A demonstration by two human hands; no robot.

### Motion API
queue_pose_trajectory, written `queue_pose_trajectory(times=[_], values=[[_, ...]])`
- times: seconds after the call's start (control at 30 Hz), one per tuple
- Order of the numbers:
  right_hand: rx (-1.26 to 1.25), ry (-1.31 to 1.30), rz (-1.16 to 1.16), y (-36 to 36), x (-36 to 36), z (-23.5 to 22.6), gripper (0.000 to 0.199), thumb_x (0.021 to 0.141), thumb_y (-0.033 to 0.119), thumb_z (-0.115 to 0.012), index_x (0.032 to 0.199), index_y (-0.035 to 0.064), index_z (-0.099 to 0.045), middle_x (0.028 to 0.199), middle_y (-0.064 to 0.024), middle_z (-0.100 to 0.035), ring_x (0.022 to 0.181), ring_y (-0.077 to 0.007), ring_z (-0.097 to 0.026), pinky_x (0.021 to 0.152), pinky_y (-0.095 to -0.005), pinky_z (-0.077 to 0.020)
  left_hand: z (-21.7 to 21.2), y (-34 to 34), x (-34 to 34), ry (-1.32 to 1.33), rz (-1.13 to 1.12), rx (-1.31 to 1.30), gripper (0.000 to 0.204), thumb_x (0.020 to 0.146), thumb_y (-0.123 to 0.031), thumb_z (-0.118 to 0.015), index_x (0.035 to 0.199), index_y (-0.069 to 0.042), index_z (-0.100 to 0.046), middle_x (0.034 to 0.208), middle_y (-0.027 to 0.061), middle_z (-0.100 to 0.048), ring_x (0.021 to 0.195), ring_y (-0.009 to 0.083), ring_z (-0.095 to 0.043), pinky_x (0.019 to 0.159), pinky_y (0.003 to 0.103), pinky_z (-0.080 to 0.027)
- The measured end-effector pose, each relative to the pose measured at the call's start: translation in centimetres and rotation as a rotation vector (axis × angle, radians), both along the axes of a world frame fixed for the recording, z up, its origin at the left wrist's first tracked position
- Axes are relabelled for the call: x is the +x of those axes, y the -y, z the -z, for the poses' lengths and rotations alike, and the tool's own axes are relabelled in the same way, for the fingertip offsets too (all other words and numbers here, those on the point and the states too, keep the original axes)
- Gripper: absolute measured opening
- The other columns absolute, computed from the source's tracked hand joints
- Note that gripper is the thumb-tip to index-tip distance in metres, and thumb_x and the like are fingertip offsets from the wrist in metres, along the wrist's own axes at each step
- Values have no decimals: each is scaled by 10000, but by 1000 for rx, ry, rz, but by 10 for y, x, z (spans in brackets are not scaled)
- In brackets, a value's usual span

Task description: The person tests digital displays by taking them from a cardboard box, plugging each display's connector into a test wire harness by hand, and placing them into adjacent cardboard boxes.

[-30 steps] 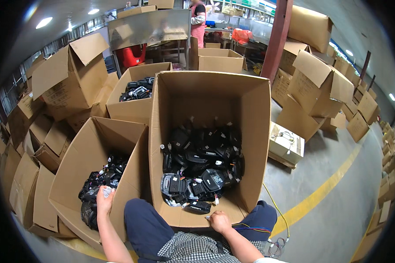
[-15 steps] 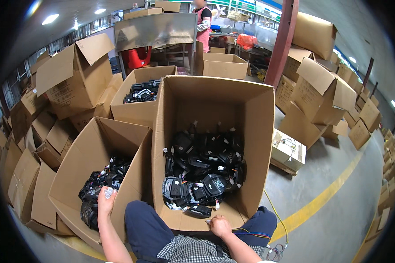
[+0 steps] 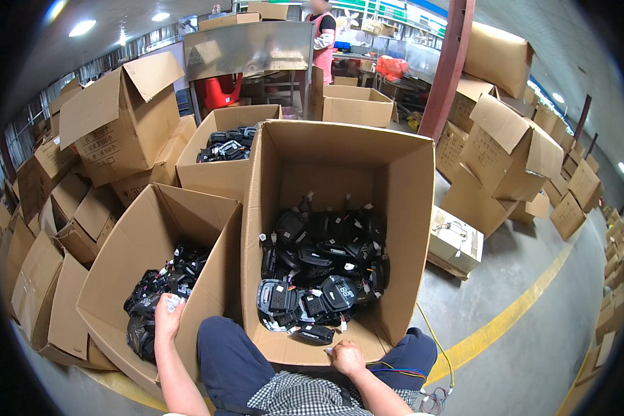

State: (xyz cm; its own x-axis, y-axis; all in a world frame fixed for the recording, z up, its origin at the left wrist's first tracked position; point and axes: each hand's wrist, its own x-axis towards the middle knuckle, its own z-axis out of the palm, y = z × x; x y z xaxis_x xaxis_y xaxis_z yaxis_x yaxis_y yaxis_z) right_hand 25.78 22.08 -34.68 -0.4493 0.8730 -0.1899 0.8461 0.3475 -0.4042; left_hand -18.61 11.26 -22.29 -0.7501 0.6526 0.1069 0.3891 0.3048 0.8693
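My left hand (image 3: 167, 320) is closed around small white pieces (image 3: 174, 302) whose kind I cannot make out. It hangs over the left cardboard box (image 3: 128, 239), just above a heap of black plastic display units (image 3: 145, 301) with wires. My right hand (image 3: 348, 356) is closed at the near edge of the large middle cardboard box (image 3: 340, 145), a small whitish tip (image 3: 328, 351) showing at its fingers. Thin coloured wires (image 3: 399, 371) lie over my right thigh beside that hand. Inside the middle box are several black display units (image 3: 315, 256), some with clear fronts and white plugs.
Behind the left box stands another box (image 3: 229, 114) of black units. Cardboard boxes are stacked at left (image 3: 114, 125) and right (image 3: 513, 145). A white carton (image 3: 457, 239) sits right of the middle box, near a red post (image 3: 451, 76). Someone in pink (image 3: 322, 41) stands far back.
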Motion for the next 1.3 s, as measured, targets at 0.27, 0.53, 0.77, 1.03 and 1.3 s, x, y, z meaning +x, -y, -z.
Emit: queue_pose_trajectory(times=[0.27,0.53,0.77,1.03,1.3], values=[[8,4,-9,-3,-1,-2,291,895,321,-598,856,62,-727,966,-144,-645,970,-335,-601,857,-439,-493,-6,-3,2,-1,-8,-30,181,841,-97,-709,904,-30,-553,774,28,-593,684,111,-529,646,285,-455],[58,-34,-1,-4,-2,-2,331,893,341,-611,823,35,-713,952,-148,-652,936,-331,-622,832,-433,-511,-4,-6,0,-40,4,-7,177,838,-93,-707,905,-27,-556,765,29,-591,675,110,-526,633,284,-450],[-11,3,0,7,2,0,322,910,335,-590,838,46,-712,996,-153,-638,975,-348,-603,866,-443,-492,1,6,1,-26,13,7,176,842,-94,-700,910,-21,-555,748,33,-590,663,121,-529,639,288,-456],[-42,29,70,3,0,15,254,888,293,-612,791,78,-706,973,-152,-628,920,-340,-610,799,-449,-510,-14,3,10,-688,-320,54,770,694,-196,-810,1353,-72,-432,1444,182,-349,1304,377,-384,1075,484,-313],[110,-112,-1,-8,0,0,256,838,243,-671,735,9,-681,850,-156,-633,839,-341,-609,771,-434,-500,-19,-107,178,-758,685,275,347,705,-50,-705,1044,-70,-635,1101,123,-627,1031,315,-590,914,430,-431]])
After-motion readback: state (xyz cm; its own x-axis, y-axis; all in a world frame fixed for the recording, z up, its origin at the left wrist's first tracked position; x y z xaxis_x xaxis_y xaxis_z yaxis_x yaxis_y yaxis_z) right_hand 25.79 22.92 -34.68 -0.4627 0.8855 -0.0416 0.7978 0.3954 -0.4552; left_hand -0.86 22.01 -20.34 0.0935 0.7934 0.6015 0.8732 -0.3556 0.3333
